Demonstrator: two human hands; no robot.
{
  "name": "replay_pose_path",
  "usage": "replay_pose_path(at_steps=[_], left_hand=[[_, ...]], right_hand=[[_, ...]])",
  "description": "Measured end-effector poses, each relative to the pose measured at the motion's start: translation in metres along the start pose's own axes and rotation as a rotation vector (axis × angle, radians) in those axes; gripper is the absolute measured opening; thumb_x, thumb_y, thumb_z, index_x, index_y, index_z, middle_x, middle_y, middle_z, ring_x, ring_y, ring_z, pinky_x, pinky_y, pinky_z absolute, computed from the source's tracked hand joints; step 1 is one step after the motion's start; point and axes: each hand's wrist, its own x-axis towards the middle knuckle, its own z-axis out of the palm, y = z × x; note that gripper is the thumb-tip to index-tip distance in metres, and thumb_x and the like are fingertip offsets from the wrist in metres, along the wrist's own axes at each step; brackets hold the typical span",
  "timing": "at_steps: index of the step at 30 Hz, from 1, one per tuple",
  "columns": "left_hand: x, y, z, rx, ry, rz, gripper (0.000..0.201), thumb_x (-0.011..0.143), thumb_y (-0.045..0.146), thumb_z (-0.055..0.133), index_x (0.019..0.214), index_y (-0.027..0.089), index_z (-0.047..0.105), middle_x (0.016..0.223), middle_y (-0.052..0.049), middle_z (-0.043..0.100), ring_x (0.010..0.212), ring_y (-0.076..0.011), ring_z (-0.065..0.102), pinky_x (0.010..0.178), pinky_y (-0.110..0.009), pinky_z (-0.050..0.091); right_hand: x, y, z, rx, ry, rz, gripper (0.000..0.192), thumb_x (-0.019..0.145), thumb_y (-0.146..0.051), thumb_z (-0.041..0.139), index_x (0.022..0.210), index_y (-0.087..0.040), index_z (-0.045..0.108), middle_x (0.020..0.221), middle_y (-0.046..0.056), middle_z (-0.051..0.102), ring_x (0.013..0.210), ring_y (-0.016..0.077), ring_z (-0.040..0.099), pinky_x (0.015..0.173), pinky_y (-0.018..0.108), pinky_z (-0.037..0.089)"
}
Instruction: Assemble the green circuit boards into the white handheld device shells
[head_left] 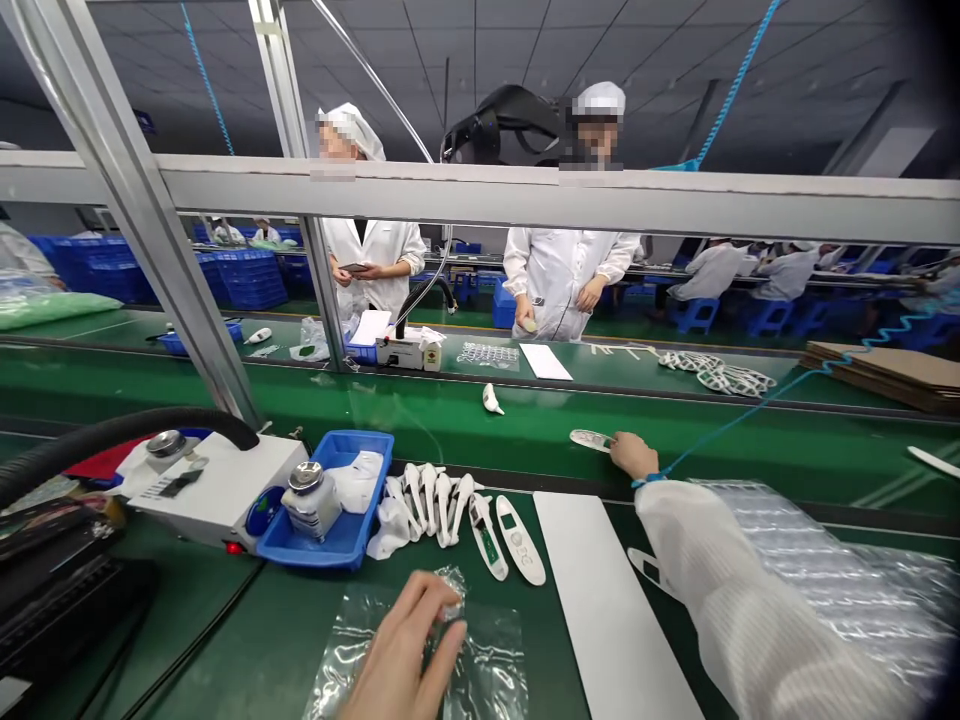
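Note:
My right hand [634, 456] reaches over the green conveyor belt, its fingers closed on the end of a white oval plastic housing [590, 439] with a window in it. At the front of the bench, my left hand [411, 642] hovers over or rests on clear plastic bags [495, 650]; the thumb stands apart from the curled fingers. Beyond it lie a housing with a green circuit board [489, 538] and a white housing half [520, 541]. Several white handle-shaped parts [442, 505] sit side by side. Another housing [651, 570] is partly covered by my right sleeve.
A blue tray [379, 470] holds a bottle [311, 500]. Left of it stands a white box-shaped device [225, 480]. A long white sheet [600, 600] and bubble wrap [810, 570] lie to the right. A white part [491, 399] sits on the belt [405, 410]. Two people stand opposite, behind a metal frame [480, 205].

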Motion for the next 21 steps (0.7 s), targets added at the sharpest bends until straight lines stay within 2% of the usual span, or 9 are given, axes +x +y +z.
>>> replay_pose_path(at_steps=[1, 3, 6, 9, 11, 14, 16, 18, 21], left_hand=[[0.013, 0.007, 0.001, 0.054, -0.058, 0.029, 0.023, 0.092, 0.036, 0.039, 0.1, 0.025, 0.058, 0.102, -0.006, 0.059, 0.082, -0.0187, 0.061, 0.072, -0.027, 0.049], [0.036, 0.014, 0.008, 0.237, -0.099, 0.119, 0.026, 0.092, 0.024, 0.035, 0.107, 0.022, 0.056, 0.102, -0.008, 0.058, 0.081, -0.0187, 0.061, 0.072, -0.028, 0.049], [0.063, 0.014, 0.03, 0.504, -0.132, 0.256, 0.043, 0.085, 0.003, 0.029, 0.117, 0.019, 0.054, 0.109, -0.011, 0.056, 0.079, -0.0195, 0.063, 0.067, -0.029, 0.049], [0.078, 0.011, 0.049, 0.56, -0.186, 0.344, 0.056, 0.073, -0.008, 0.03, 0.112, 0.018, 0.059, 0.128, -0.013, 0.051, 0.086, -0.0217, 0.064, 0.07, -0.031, 0.049], [0.083, 0.01, 0.054, 0.56, -0.218, 0.399, 0.056, 0.07, -0.009, 0.032, 0.107, 0.019, 0.063, 0.13, -0.011, 0.053, 0.097, -0.023, 0.062, 0.078, -0.032, 0.049], [0.084, 0.01, 0.056, 0.539, -0.237, 0.458, 0.052, 0.074, -0.007, 0.034, 0.106, 0.021, 0.065, 0.114, -0.007, 0.063, 0.102, -0.0204, 0.059, 0.086, -0.03, 0.047], [0.082, 0.01, 0.055, 0.529, -0.22, 0.474, 0.049, 0.077, -0.005, 0.034, 0.104, 0.021, 0.065, 0.108, -0.007, 0.064, 0.099, -0.0189, 0.059, 0.085, -0.028, 0.046], [0.077, 0.01, 0.054, 0.529, -0.192, 0.477, 0.044, 0.078, -0.004, 0.034, 0.098, 0.019, 0.067, 0.104, -0.007, 0.063, 0.095, -0.0182, 0.06, 0.081, -0.027, 0.047], [0.066, 0.012, 0.052, 0.537, -0.149, 0.49, 0.042, 0.08, -0.003, 0.032, 0.094, 0.017, 0.066, 0.099, -0.007, 0.062, 0.087, -0.0167, 0.06, 0.074, -0.025, 0.047]], right_hand=[[0.002, 0.001, -0.004, 0.001, -0.038, -0.054, 0.026, 0.091, -0.033, 0.055, 0.111, -0.016, 0.059, 0.116, 0.008, 0.06, 0.103, 0.0212, 0.059, 0.089, 0.043, 0.049], [0.005, 0.005, -0.015, 0.015, -0.114, -0.176, 0.025, 0.092, -0.034, 0.054, 0.108, -0.016, 0.06, 0.112, 0.007, 0.062, 0.097, 0.0194, 0.061, 0.085, 0.04, 0.051], [0.001, 0.017, -0.04, 0.035, -0.262, -0.358, 0.024, 0.091, -0.033, 0.054, 0.102, -0.014, 0.063, 0.103, 0.005, 0.065, 0.09, 0.0178, 0.063, 0.081, 0.037, 0.052], [-0.011, 0.032, -0.059, 0.021, -0.425, -0.473, 0.015, 0.086, -0.025, 0.061, 0.091, -0.013, 0.068, 0.089, 0.002, 0.069, 0.081, 0.0161, 0.064, 0.077, 0.033, 0.052], [-0.022, 0.039, -0.066, 0.007, -0.478, -0.515, 0.012, 0.079, -0.016, 0.065, 0.088, -0.015, 0.071, 0.087, 0.002, 0.071, 0.081, 0.0166, 0.065, 0.077, 0.029, 0.05], [-0.041, 0.043, -0.069, -0.007, -0.423, -0.552, 0.027, 0.071, -0.011, 0.064, 0.097, -0.018, 0.073, 0.105, 0.008, 0.069, 0.098, 0.0211, 0.062, 0.084, 0.028, 0.046], [-0.059, 0.043, -0.067, -0.02, -0.343, -0.566, 0.028, 0.074, -0.014, 0.06, 0.1, -0.017, 0.071, 0.114, 0.01, 0.065, 0.104, 0.0226, 0.058, 0.088, 0.032, 0.043], [-0.083, 0.044, -0.061, -0.034, -0.297, -0.581, 0.02, 0.078, -0.016, 0.057, 0.092, -0.017, 0.071, 0.11, 0.01, 0.066, 0.098, 0.0209, 0.06, 0.085, 0.031, 0.044], [-0.125, 0.048, -0.046, -0.052, -0.272, -0.578, 0.008, 0.074, -0.017, 0.062, 0.079, -0.018, 0.068, 0.088, 0.006, 0.069, 0.082, 0.0199, 0.063, 0.073, 0.027, 0.044]])
